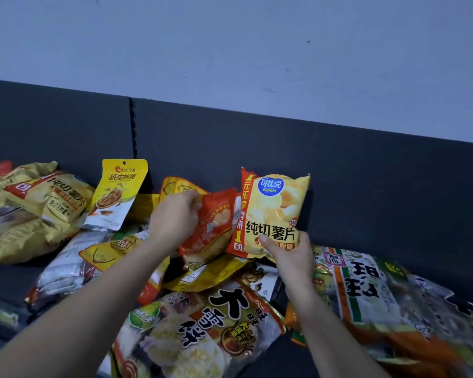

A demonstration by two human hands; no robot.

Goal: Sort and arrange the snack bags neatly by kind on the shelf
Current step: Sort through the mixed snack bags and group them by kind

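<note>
The chip bag [273,211] stands upright against the back panel [366,173], long axis vertical. Its bottom edge is pinched by the right hand [290,255] — thumb on the front, the other fingers hidden behind — so the bag rises straight above the grip. Touching its left edge, the red bag [210,227] leans, its upper corner clenched in the left hand [172,216]. Matching chip bags [58,197] lie well apart at far left, past the walnut bag [118,195] — nearer the left hand, so the held bag probably has to cross the heap leftward.
</note>
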